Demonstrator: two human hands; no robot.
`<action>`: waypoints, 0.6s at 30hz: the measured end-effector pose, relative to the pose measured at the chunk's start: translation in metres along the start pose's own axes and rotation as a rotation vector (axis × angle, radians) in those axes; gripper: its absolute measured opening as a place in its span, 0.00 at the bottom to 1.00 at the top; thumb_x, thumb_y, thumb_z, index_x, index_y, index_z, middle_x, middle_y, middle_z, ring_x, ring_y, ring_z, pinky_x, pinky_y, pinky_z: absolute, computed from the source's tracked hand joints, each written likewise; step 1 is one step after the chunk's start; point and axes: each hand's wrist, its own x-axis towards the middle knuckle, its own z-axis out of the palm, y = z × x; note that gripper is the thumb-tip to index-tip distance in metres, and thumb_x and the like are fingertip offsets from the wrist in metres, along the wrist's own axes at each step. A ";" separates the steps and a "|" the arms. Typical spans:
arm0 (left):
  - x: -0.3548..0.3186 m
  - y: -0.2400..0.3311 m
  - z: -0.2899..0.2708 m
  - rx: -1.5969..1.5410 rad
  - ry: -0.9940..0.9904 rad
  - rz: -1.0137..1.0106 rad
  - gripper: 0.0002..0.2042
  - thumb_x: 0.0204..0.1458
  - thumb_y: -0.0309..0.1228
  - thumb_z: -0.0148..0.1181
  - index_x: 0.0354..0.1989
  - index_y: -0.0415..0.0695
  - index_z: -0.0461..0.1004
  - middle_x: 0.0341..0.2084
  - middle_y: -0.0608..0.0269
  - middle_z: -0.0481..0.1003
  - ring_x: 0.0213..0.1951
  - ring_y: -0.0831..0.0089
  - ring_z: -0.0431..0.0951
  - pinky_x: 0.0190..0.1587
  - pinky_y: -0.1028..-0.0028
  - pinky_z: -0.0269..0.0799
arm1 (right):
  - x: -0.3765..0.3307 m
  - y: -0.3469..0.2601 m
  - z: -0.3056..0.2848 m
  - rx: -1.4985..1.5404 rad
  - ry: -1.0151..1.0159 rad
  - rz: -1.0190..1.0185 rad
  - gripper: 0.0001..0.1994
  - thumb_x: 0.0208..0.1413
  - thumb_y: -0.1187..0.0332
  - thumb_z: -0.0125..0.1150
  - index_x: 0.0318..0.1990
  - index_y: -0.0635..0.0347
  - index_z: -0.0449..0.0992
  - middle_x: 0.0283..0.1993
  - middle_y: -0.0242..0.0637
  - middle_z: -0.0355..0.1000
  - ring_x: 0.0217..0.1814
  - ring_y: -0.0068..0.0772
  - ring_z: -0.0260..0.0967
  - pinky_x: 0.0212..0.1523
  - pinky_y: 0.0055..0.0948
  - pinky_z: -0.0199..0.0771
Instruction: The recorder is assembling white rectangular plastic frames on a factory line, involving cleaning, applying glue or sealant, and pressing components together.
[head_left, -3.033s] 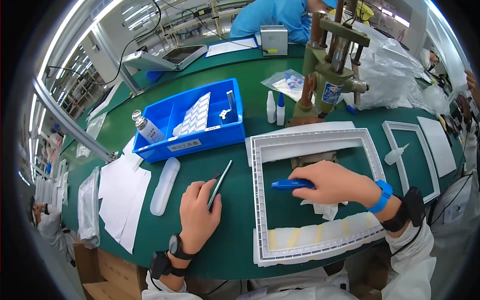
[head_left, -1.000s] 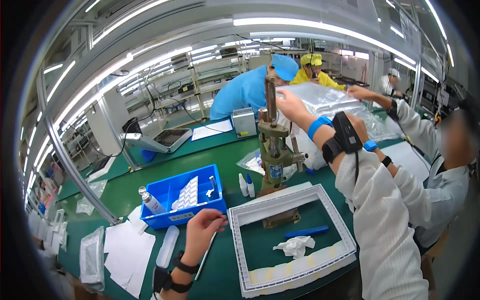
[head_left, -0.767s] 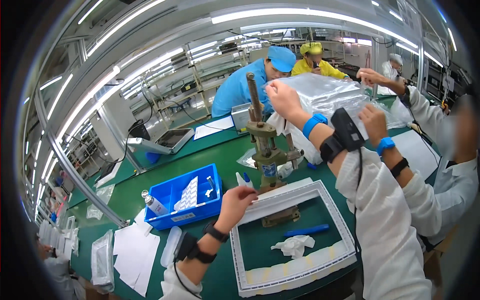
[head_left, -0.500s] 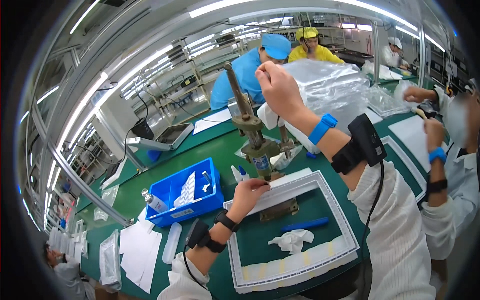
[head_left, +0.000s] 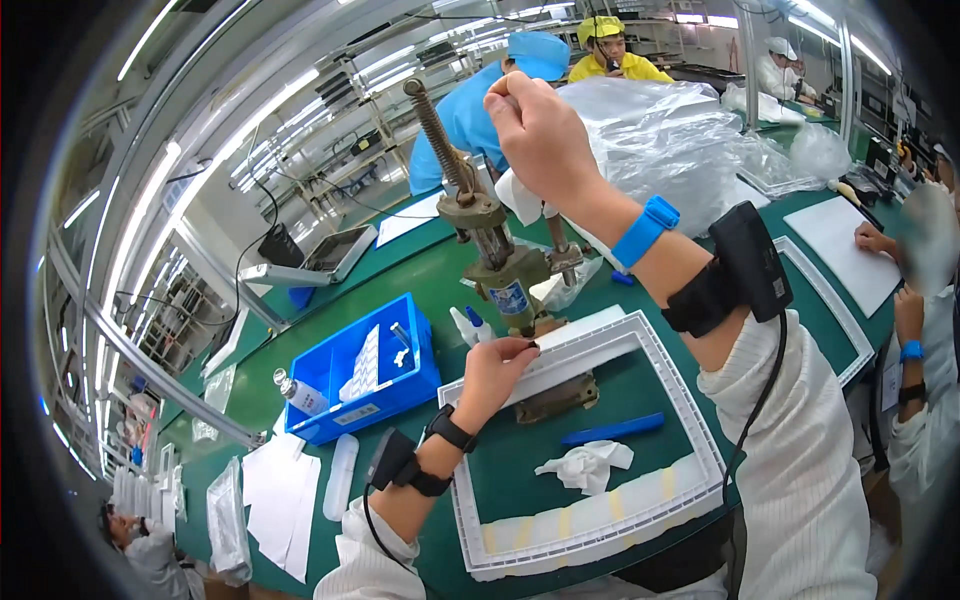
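Left hand [head_left: 495, 370]: fingers pressed flat on the frame's top bar, at 9 o'clock of the press.
Right hand [head_left: 540, 135]: closed around the press handle, up high.
Frame [head_left: 690, 440]: white ribbed plastic rectangle.
Press [head_left: 500, 270]: gray-green metal, coiled spring.

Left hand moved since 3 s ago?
Yes. The left hand went from the mat beside the blue bin to the white frame's top edge by the press.
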 end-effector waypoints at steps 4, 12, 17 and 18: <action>-0.002 -0.002 -0.001 0.052 0.024 0.050 0.12 0.49 0.32 0.67 0.37 0.35 0.81 0.29 0.50 0.82 0.32 0.65 0.83 0.37 0.72 0.75 | -0.008 -0.012 -0.005 0.030 0.039 -0.033 0.08 0.61 0.64 0.53 0.36 0.58 0.73 0.36 0.46 0.72 0.37 0.52 0.71 0.38 0.45 0.71; -0.004 0.003 0.001 0.091 0.040 0.079 0.11 0.49 0.31 0.66 0.36 0.35 0.81 0.31 0.49 0.81 0.34 0.60 0.84 0.39 0.70 0.76 | -0.029 -0.033 -0.029 0.097 0.029 -0.070 0.05 0.61 0.66 0.55 0.36 0.57 0.73 0.34 0.44 0.71 0.35 0.49 0.71 0.35 0.42 0.70; -0.003 0.000 0.006 0.092 0.077 0.173 0.11 0.50 0.30 0.65 0.36 0.34 0.81 0.31 0.47 0.81 0.34 0.59 0.83 0.38 0.70 0.76 | -0.045 -0.045 -0.049 0.108 0.004 -0.133 0.05 0.60 0.68 0.55 0.36 0.58 0.72 0.32 0.41 0.69 0.32 0.43 0.69 0.32 0.37 0.67; -0.004 -0.001 0.007 0.090 0.081 0.171 0.11 0.50 0.30 0.65 0.36 0.34 0.81 0.31 0.47 0.81 0.34 0.59 0.83 0.38 0.70 0.76 | -0.050 -0.045 -0.051 0.133 0.005 -0.157 0.04 0.60 0.70 0.55 0.36 0.60 0.72 0.33 0.40 0.68 0.31 0.41 0.68 0.32 0.35 0.67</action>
